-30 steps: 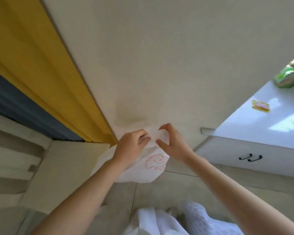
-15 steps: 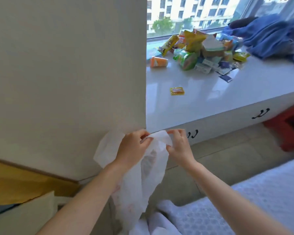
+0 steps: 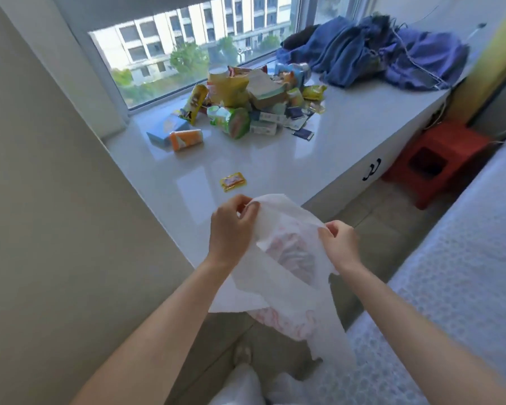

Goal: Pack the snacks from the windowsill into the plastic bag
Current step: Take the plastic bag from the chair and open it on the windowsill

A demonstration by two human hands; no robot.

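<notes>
A thin white plastic bag (image 3: pixel 287 276) with red print hangs in front of me, just off the windowsill's near edge. My left hand (image 3: pixel 231 229) pinches one side of its top edge and my right hand (image 3: pixel 339 244) pinches the other side, spreading the mouth apart. A pile of snack packets (image 3: pixel 251 103) lies on the white windowsill (image 3: pixel 275 165) near the glass. An orange packet (image 3: pixel 186 139) and a blue box (image 3: pixel 164 130) lie left of the pile. One small yellow packet (image 3: pixel 233 181) lies alone close to the bag.
Blue clothes (image 3: pixel 371 51) are heaped at the sill's far right. A red plastic stool (image 3: pixel 435 159) stands on the floor below the sill. A white bed (image 3: pixel 462 258) runs along my right. A beige wall (image 3: pixel 56 200) closes off the left.
The view has swung from the wall round to the windowsill. My hands have moved apart, pulling the bag's mouth wider, and the bag now hangs in front of the sill.
</notes>
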